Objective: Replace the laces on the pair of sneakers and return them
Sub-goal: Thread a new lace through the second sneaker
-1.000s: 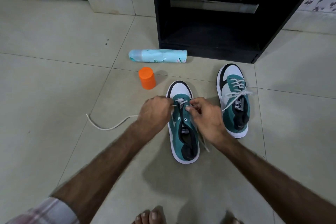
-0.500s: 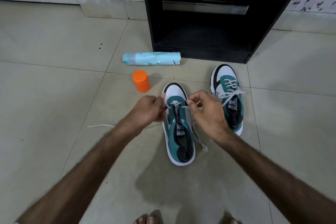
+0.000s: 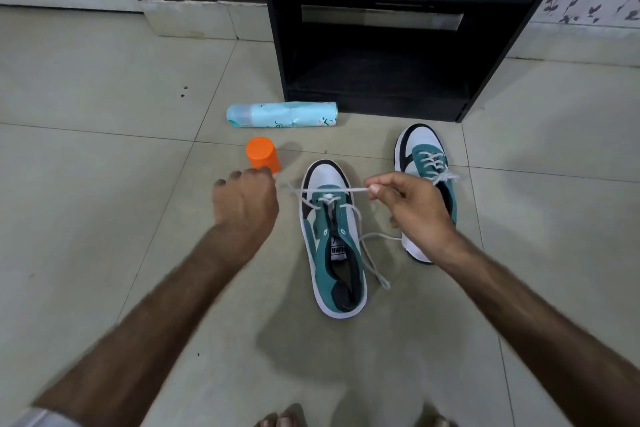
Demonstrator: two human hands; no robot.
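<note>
Two sneakers (image 3: 334, 246) on tiled floor (image 3: 104, 218)

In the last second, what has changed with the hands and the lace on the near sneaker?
Both hands moved apart from the toe eyelets: the left hand pulled left, the right hand right, drawing the white lace taut across the near sneaker. The slack that lay on the floor to the left is gone. Each hand still grips a lace end. The laced sneaker, orange cap and spray can stayed put.
</note>
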